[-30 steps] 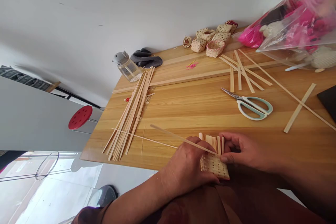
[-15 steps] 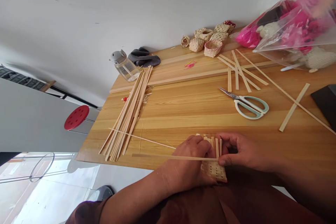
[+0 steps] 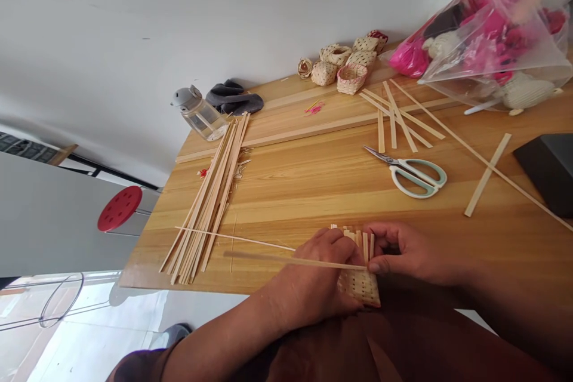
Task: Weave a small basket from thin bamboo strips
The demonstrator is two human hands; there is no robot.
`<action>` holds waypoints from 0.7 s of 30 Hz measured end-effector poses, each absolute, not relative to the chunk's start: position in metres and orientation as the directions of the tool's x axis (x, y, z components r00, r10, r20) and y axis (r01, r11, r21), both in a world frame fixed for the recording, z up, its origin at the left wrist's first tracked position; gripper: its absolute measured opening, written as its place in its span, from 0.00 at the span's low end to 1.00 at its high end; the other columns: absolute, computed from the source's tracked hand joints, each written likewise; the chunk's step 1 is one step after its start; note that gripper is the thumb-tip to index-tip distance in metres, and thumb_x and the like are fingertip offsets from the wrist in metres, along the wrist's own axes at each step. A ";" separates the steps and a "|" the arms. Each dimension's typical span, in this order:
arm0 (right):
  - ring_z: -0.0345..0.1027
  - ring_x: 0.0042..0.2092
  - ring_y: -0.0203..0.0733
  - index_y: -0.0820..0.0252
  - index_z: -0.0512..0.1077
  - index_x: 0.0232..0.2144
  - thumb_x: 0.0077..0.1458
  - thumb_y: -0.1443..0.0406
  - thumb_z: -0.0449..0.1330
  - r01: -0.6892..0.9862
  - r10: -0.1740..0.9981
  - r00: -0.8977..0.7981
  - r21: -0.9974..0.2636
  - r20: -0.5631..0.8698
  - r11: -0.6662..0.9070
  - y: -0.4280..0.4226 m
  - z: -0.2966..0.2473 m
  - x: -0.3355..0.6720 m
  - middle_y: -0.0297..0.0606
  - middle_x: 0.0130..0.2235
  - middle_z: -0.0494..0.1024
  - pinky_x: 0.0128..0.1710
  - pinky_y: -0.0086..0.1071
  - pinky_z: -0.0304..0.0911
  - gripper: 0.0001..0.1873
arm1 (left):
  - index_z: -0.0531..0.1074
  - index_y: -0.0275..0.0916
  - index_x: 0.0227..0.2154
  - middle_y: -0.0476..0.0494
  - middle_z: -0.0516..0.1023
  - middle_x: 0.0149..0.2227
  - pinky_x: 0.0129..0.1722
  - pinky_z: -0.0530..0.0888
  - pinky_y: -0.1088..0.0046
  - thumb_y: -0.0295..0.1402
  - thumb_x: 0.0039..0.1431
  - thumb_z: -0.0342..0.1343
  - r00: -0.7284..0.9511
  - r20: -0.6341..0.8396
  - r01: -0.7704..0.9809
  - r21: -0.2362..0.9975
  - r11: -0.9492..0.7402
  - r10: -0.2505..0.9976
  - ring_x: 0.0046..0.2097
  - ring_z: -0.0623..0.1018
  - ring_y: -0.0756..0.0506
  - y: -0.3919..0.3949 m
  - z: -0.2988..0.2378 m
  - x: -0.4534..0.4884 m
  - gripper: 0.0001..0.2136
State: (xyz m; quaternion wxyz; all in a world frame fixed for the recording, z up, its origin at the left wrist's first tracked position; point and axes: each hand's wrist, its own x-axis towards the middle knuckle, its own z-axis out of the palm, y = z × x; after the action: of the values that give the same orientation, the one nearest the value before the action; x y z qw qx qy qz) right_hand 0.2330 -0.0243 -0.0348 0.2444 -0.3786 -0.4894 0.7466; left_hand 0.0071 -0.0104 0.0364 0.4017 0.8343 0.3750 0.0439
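A small half-woven basket (image 3: 360, 283) of pale strips sits at the near edge of the wooden table (image 3: 322, 191), its upright strips sticking up between my hands. My left hand (image 3: 313, 277) wraps around the basket's left side, fingers curled on it. My right hand (image 3: 403, 253) pinches the right end of a long thin strip (image 3: 286, 259) against the uprights. The strip runs level to the left, over my left hand. A second thin strip (image 3: 233, 238) lies on the table behind it.
A bundle of long strips (image 3: 210, 197) lies at left. Scissors (image 3: 409, 173) and loose strips (image 3: 398, 116) are at centre right. Finished small baskets (image 3: 344, 65), a glass jar (image 3: 199, 113), a grey cloth (image 3: 233, 98), a plastic bag (image 3: 487, 42) and a black box (image 3: 548, 170) line the back and right.
The long strip, slanted up to the left a second ago, has swung down to lie level across my left hand. Both hands stay on the basket.
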 end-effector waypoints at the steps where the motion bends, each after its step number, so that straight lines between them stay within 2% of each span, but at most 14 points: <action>1: 0.68 0.33 0.40 0.60 0.72 0.36 0.50 0.52 0.72 -0.003 0.734 -0.594 -0.912 -0.329 -0.411 -0.025 -0.034 0.233 0.35 0.32 0.76 0.35 0.33 0.62 0.22 | 0.71 0.39 0.35 0.46 0.74 0.41 0.44 0.72 0.67 0.37 0.45 0.75 0.714 -0.232 0.594 0.701 -0.396 0.660 0.43 0.74 0.43 -0.010 0.036 0.008 0.19; 5: 0.68 0.34 0.39 0.61 0.73 0.37 0.51 0.52 0.72 -0.008 0.739 -0.602 -0.922 -0.305 -0.387 -0.024 -0.037 0.234 0.35 0.33 0.76 0.35 0.33 0.63 0.21 | 0.71 0.40 0.35 0.46 0.74 0.40 0.45 0.72 0.67 0.36 0.46 0.74 0.713 -0.232 0.590 0.708 -0.388 0.662 0.43 0.74 0.43 -0.010 0.036 0.009 0.18; 13: 0.70 0.31 0.37 0.60 0.70 0.41 0.60 0.48 0.65 -0.054 0.736 -0.623 -0.924 -0.265 -0.379 -0.019 -0.041 0.242 0.33 0.31 0.76 0.34 0.32 0.64 0.22 | 0.73 0.41 0.43 0.45 0.76 0.46 0.49 0.73 0.66 0.34 0.52 0.70 0.681 -0.197 0.532 0.795 -0.292 0.705 0.50 0.75 0.41 -0.016 0.032 -0.002 0.17; 18: 0.70 0.28 0.36 0.61 0.70 0.35 0.57 0.49 0.67 -0.038 0.727 -0.629 -0.923 -0.276 -0.383 -0.018 -0.040 0.241 0.33 0.27 0.77 0.31 0.30 0.63 0.22 | 0.74 0.41 0.41 0.45 0.76 0.45 0.49 0.73 0.67 0.36 0.53 0.70 0.685 -0.183 0.518 0.803 -0.296 0.705 0.49 0.75 0.42 -0.018 0.031 -0.001 0.15; 21: 0.70 0.25 0.34 0.62 0.72 0.34 0.55 0.51 0.69 0.037 0.660 -0.682 -0.915 -0.316 -0.401 -0.012 -0.034 0.241 0.34 0.26 0.79 0.27 0.29 0.64 0.21 | 0.74 0.41 0.41 0.46 0.76 0.43 0.48 0.73 0.68 0.36 0.54 0.70 0.705 -0.161 0.511 0.791 -0.338 0.690 0.48 0.75 0.43 -0.018 0.031 0.001 0.15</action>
State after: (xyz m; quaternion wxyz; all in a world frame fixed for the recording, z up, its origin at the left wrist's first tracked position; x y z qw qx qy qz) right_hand 0.2405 -0.0124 -0.0342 0.2041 -0.3428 -0.5080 0.7634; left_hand 0.0010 -0.0185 0.0311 0.4406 0.8115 0.3701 0.1020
